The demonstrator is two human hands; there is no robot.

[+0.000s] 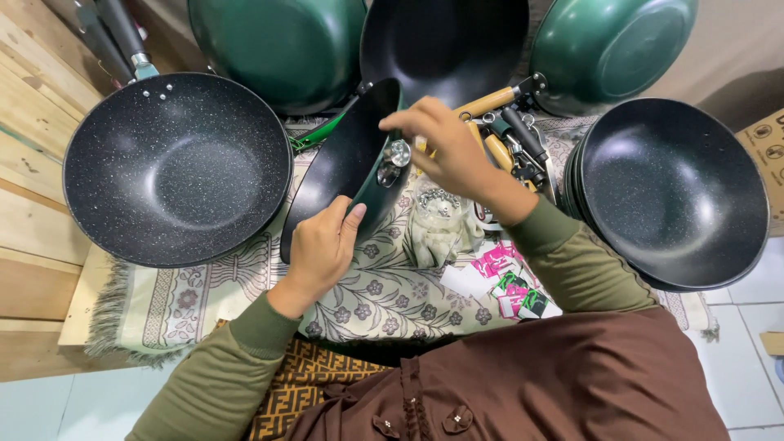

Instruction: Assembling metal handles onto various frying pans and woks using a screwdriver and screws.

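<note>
Left hand (320, 249) clasps the tilted pan (347, 163) by its rim — right hand (445, 151) pinches a small metal fitting (398, 152) against it.

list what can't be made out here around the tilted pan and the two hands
Head view only:
- Right hand fingertips cover the spot on the tilted pan beside the metal bracket; any small part pinched there is hidden.
- Plastic bag: contents too small and glary.
- Left hand hides the pan's lower rim.
- Green pans are cut off by the top edge.
</note>
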